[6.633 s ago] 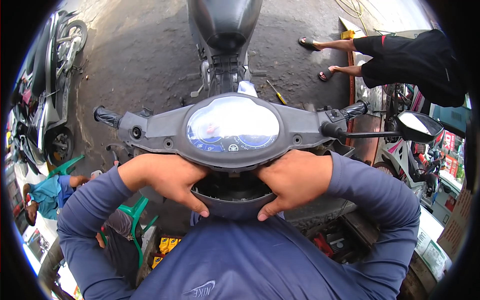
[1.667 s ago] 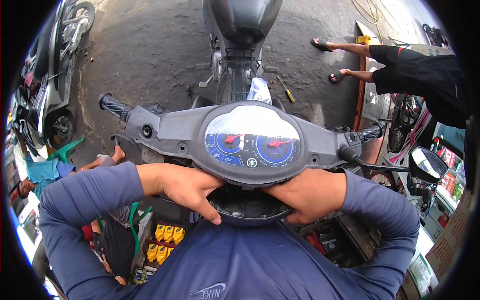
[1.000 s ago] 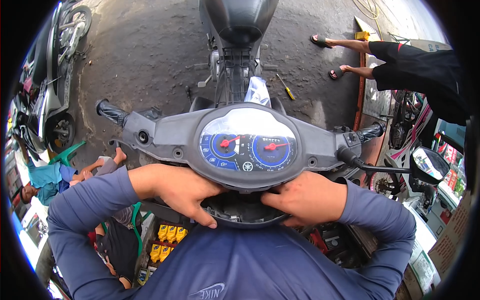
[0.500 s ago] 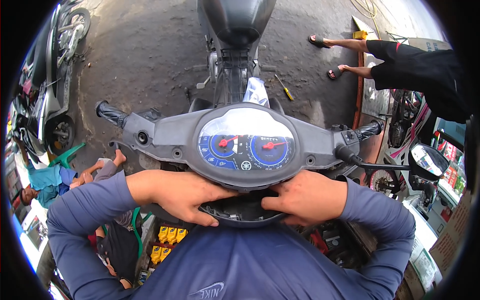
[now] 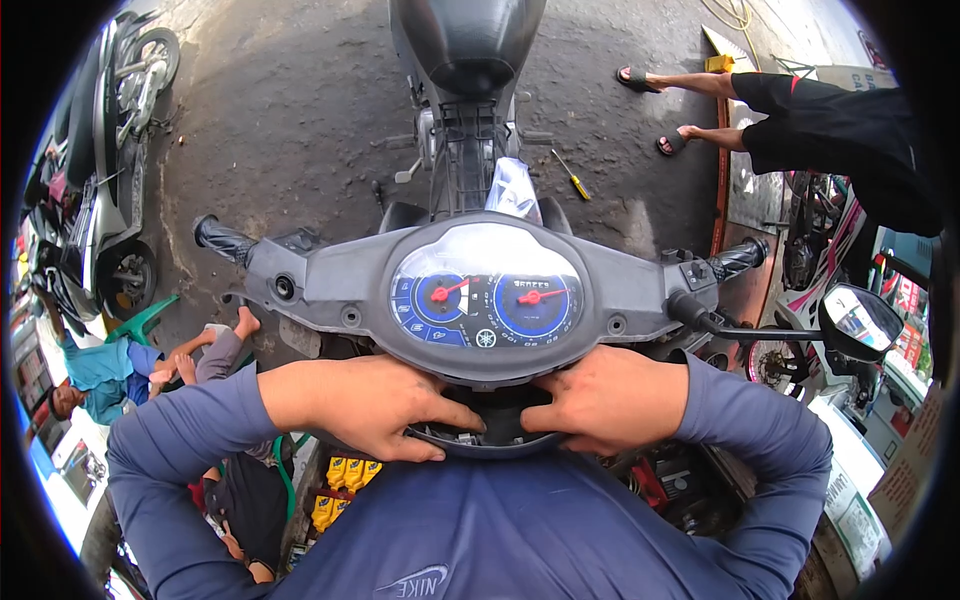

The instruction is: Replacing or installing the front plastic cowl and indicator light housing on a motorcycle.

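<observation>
A grey motorcycle handlebar cover (image 5: 335, 275) spans the middle of the head view. Its gauge cluster (image 5: 487, 285) has two blue dials with red needles. On my side of it a dark curved front cover (image 5: 490, 449) leaves a gap below the cluster. My left hand (image 5: 375, 405) is on the gap's left side, index finger reaching in and thumb along the cover's rim. My right hand (image 5: 605, 398) is bent over the right side, its thumb at the gap and its other fingers partly hidden underneath. Both hands grip the front cover.
The black seat (image 5: 468, 45) lies beyond, with a clear plastic bag (image 5: 514, 188) before it. A yellow-handled screwdriver (image 5: 572, 176) is on the floor. The mirror (image 5: 860, 320) sticks out right. Parked motorcycles (image 5: 120, 200) stand left. One person sits left; another person's legs (image 5: 700, 86) are right.
My left index finger has moved from under the cluster's edge down into the gap. My left hand is slightly lower, while the right hand stays nearly in place.
</observation>
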Available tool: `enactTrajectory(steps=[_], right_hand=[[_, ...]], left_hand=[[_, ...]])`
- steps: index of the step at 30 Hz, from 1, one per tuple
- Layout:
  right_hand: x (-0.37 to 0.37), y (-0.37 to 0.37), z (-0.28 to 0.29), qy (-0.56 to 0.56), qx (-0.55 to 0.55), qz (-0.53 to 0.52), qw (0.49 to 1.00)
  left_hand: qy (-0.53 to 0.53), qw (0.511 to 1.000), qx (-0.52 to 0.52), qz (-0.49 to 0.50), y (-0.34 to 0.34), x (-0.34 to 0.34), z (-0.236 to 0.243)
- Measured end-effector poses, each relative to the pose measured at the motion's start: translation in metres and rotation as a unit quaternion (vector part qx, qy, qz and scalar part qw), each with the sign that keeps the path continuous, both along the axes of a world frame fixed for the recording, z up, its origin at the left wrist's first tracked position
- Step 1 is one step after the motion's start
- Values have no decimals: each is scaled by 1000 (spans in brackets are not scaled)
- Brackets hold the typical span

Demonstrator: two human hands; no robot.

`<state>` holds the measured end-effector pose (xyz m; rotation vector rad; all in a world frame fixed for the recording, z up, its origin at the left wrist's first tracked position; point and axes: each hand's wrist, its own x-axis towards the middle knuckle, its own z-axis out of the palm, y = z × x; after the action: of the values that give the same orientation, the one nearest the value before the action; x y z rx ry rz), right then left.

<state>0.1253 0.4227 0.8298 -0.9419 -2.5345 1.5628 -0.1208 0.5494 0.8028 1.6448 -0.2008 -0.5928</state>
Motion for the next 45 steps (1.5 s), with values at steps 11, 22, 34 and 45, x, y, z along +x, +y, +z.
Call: enactTrajectory(steps=[11, 22, 34, 45], right_hand=[[0, 8, -4, -2, -72, 11, 997], [-2, 16, 2, 3, -111, 19, 994], [-8, -40, 32, -121, 99, -152, 976], [-26, -118, -28, -184, 383, -547, 721]], left_hand=[[55, 998, -9, -6, 6, 5, 7], [64, 998, -7, -5, 6, 9, 9], [-204, 849, 68, 482, 11, -111, 52], [9, 578, -232, 782, -17, -126, -228]])
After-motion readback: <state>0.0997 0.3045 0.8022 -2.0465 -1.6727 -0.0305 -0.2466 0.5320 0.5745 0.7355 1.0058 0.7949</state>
